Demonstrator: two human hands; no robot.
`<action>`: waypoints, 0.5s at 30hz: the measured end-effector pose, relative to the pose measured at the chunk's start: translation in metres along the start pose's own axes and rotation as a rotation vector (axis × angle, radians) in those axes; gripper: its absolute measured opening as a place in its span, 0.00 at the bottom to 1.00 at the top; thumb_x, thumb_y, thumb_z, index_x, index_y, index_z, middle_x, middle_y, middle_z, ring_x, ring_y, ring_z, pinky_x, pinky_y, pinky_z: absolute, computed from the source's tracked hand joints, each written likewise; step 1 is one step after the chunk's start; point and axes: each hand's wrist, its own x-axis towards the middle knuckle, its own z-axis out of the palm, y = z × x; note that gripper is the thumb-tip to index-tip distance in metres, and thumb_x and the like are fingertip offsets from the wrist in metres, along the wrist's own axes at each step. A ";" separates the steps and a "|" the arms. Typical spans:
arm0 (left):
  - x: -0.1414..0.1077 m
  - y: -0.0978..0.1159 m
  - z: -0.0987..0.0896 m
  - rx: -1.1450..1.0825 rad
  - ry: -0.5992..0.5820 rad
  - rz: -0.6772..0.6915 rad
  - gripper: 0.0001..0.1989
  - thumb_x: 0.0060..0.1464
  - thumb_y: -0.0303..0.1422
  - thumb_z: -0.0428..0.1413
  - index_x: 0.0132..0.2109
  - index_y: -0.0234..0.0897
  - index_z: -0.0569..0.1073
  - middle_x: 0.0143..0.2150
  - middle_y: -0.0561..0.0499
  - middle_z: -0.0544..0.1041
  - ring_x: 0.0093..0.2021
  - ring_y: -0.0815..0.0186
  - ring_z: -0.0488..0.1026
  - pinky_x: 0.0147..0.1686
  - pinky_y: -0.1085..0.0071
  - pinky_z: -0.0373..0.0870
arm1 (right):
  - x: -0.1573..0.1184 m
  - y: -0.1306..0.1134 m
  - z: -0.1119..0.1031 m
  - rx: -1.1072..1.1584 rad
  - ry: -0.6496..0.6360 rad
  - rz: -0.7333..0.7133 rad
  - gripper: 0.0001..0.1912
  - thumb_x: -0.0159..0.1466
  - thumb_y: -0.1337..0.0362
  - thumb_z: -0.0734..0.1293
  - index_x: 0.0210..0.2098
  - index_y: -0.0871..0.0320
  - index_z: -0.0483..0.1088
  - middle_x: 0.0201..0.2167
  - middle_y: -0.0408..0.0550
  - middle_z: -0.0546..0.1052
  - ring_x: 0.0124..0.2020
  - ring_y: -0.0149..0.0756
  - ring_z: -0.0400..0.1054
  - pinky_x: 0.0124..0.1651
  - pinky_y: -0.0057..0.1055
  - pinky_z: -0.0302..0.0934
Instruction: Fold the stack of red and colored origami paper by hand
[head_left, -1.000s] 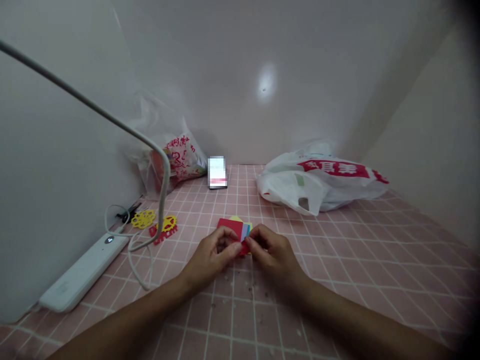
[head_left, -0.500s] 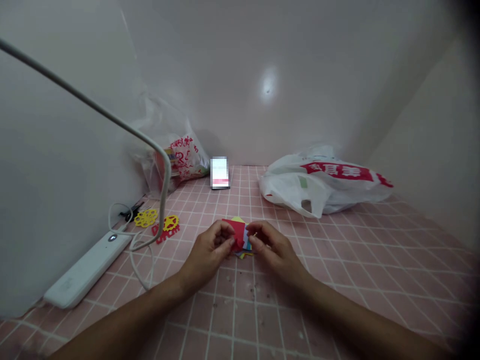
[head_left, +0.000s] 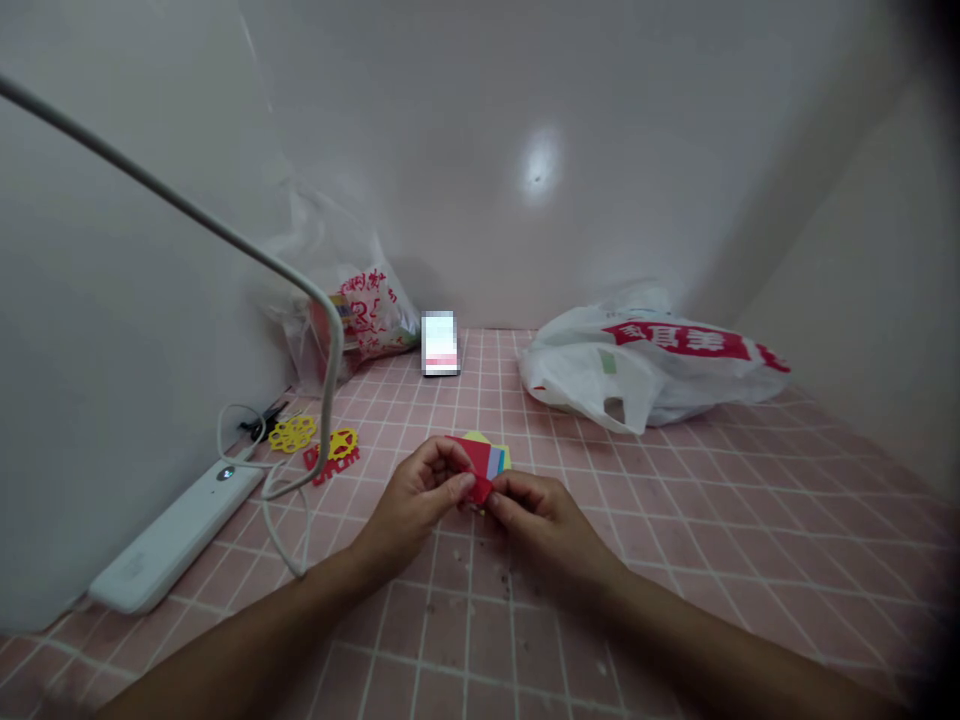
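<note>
A small red piece [head_left: 478, 457], thin like paper, is pinched between the fingers of my left hand [head_left: 431, 490] in the middle of the table. My right hand [head_left: 534, 505] grips the lower right corner of the same red piece with thumb and forefinger. Right behind it lie blue and lilac pieces [head_left: 496, 461] and a yellow piece [head_left: 506, 456], partly hidden by the red one and my fingers.
On the left are a white power bank [head_left: 172, 535], its cable [head_left: 285, 555], yellow cut-out shapes [head_left: 292, 434] and red lettering [head_left: 322, 468]. Farther back stand a phone [head_left: 440, 343], a clear bag [head_left: 375, 315] and a white plastic bag [head_left: 577, 365] on the pink tiled table [head_left: 675, 640].
My right hand has moved left and slightly down, closing on the red piece's lower corner. My left hand stays nearly in place, still holding it.
</note>
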 end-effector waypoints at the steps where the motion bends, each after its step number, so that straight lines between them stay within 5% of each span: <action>1: -0.001 0.000 0.001 0.001 -0.003 0.022 0.07 0.56 0.31 0.58 0.41 0.36 0.69 0.35 0.53 0.71 0.34 0.71 0.69 0.35 0.74 0.68 | 0.000 0.001 0.000 0.030 0.037 -0.011 0.11 0.63 0.60 0.64 0.29 0.60 0.71 0.20 0.39 0.65 0.21 0.27 0.56 0.25 0.26 0.49; 5: -0.006 -0.003 0.004 0.067 -0.024 0.162 0.17 0.55 0.29 0.59 0.51 0.42 0.67 0.45 0.51 0.72 0.43 0.66 0.72 0.45 0.69 0.69 | 0.001 0.006 0.002 0.120 0.125 -0.059 0.13 0.63 0.59 0.65 0.26 0.60 0.69 0.21 0.40 0.66 0.22 0.27 0.59 0.27 0.26 0.52; 11: -0.008 -0.002 0.005 0.411 -0.002 0.295 0.03 0.55 0.26 0.58 0.38 0.37 0.72 0.36 0.51 0.72 0.37 0.66 0.71 0.39 0.70 0.69 | -0.002 0.005 0.007 0.168 0.103 -0.030 0.14 0.61 0.57 0.66 0.25 0.59 0.69 0.20 0.41 0.69 0.21 0.28 0.62 0.27 0.27 0.56; 15: -0.008 0.002 0.004 0.462 0.009 0.363 0.04 0.56 0.24 0.55 0.36 0.37 0.72 0.34 0.51 0.72 0.36 0.66 0.71 0.37 0.70 0.68 | -0.004 0.000 0.009 0.175 0.036 -0.010 0.15 0.61 0.56 0.67 0.23 0.59 0.69 0.19 0.41 0.70 0.21 0.28 0.62 0.28 0.28 0.57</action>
